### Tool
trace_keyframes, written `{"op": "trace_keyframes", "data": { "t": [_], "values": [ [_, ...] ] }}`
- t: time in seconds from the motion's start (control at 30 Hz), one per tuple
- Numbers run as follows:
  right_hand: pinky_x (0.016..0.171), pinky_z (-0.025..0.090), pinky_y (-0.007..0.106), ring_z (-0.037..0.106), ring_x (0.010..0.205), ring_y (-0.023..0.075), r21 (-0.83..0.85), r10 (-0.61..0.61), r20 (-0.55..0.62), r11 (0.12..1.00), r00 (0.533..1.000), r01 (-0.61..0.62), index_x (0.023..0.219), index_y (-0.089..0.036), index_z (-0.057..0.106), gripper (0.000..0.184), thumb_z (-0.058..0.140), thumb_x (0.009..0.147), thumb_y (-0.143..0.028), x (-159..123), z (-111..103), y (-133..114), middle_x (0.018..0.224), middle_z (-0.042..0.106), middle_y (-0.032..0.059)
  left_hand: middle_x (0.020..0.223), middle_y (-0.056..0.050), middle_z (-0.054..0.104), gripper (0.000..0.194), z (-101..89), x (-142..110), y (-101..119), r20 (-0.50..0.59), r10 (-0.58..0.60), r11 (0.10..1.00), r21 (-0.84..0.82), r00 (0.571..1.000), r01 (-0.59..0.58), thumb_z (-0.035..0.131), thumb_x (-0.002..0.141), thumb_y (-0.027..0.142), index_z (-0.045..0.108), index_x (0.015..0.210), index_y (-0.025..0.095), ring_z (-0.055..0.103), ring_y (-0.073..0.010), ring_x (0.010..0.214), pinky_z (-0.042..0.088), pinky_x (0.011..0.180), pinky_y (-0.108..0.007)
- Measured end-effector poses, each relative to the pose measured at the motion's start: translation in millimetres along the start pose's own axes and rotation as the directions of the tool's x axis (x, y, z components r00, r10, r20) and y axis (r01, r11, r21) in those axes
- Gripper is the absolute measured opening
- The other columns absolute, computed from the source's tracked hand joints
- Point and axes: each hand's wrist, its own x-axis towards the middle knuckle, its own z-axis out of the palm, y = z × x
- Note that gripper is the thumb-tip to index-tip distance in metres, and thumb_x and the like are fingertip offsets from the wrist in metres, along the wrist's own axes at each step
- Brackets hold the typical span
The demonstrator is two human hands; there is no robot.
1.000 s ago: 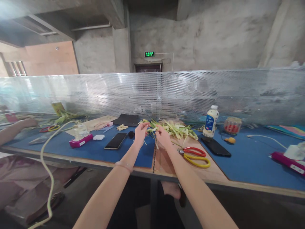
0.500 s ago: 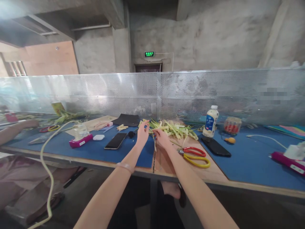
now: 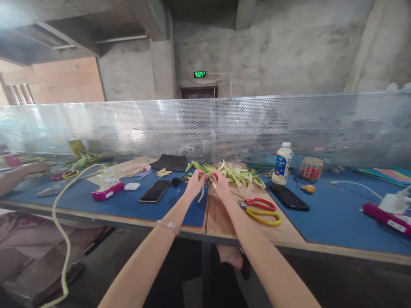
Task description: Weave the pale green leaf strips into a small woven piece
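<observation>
A thin pale strip hangs down from the fingertips of the left hand, which look pinched on it. The right hand is close beside, its fingertips pinched on a short pale end; I can't tell if that is part of the same strip. The two hands are almost together, in front of the chest, over the edge where the blue mat meets the wooden board. To do this well, I think the fingers should pinch softly but snugly, since a leafy strip like this could rip or bend. Small, slow finger moves seem best, with the dangling part kept free of twists. The pile of green leaves is just past the right hand, so loose bits could get caught. The red and yellow cutters lie near, right of the right wrist. One phone lies left of the left hand.
</observation>
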Motion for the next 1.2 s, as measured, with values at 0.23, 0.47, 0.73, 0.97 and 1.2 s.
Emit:
{"op": "trace_keyframes", "data": {
  "t": [0.23,0.47,0.73,0.97,1.2],
  "values": [
    [0.068,0.042,0.03,0.055,0.07,0.0182,0.116,-0.024,0.06,0.993,0.998,0.017,0.08,-0.018,0.055,0.021,0.04,0.083,-0.033,4,7,9,0.074,0.058,0.0039,0.083,-0.007,0.065,0.023,-2.4,6,0,0.079,-0.143,0.986,-0.075,0.987,0.149,0.045,0.084,0.027,0.062,0.095,0.016,0.06,-0.0131,0.053,0.045,0.047,-0.022],
    [0.071,0.042,0.03,0.055,0.074,0.0166,0.174,0.049,0.11,0.982,0.993,-0.068,0.082,-0.018,0.058,0.023,0.044,0.083,-0.035,0,2,-6,0.079,0.061,0.0033,0.089,-0.009,0.069,0.018,-6.5,7,3,-0.036,-0.093,0.988,-0.128,0.995,0.088,0.056,0.077,0.023,0.068,0.086,0.013,0.064,-0.0175,0.076,0.051,0.07,-0.027],
    [0.054,0.038,0.025,0.048,0.053,0.0127,0.284,0.031,0.244,0.953,0.969,-0.102,0.094,-0.016,0.053,0.022,0.053,0.073,-0.022,-4,4,-12,0.056,0.05,-0.0051,0.081,-0.008,0.069,0.014,-9.2,5,3,-0.141,-0.141,0.965,-0.242,0.98,0.104,0.064,0.068,0.02,0.068,0.079,0.012,0.063,-0.0177,0.076,0.048,0.073,-0.028],
    [0.055,0.038,0.025,0.048,0.051,0.0121,0.34,0.002,0.291,0.935,0.957,-0.105,0.11,-0.015,0.05,0.04,0.053,0.07,-0.018,-5,3,-14,0.054,0.052,-0.0069,0.065,-0.002,0.064,0.026,-9.4,8,-3,-0.164,-0.245,0.911,-0.377,0.956,0.169,0.068,0.063,0.018,0.06,0.087,0.012,0.061,-0.0138,0.063,0.048,0.064,-0.027],
    [0.054,0.039,0.024,0.049,0.052,0.0124,0.304,0.002,0.338,0.946,0.941,-0.111,0.123,-0.015,0.044,0.053,0.051,0.07,-0.013,-6,0,-19,0.055,0.052,-0.0067,0.07,-0.003,0.065,0.032,-9.7,5,2,-0.183,-0.275,0.886,-0.428,0.944,0.175,0.069,0.064,0.019,0.053,0.091,0.013,0.062,-0.0128,0.066,0.048,0.063,-0.025]
  ]
}}
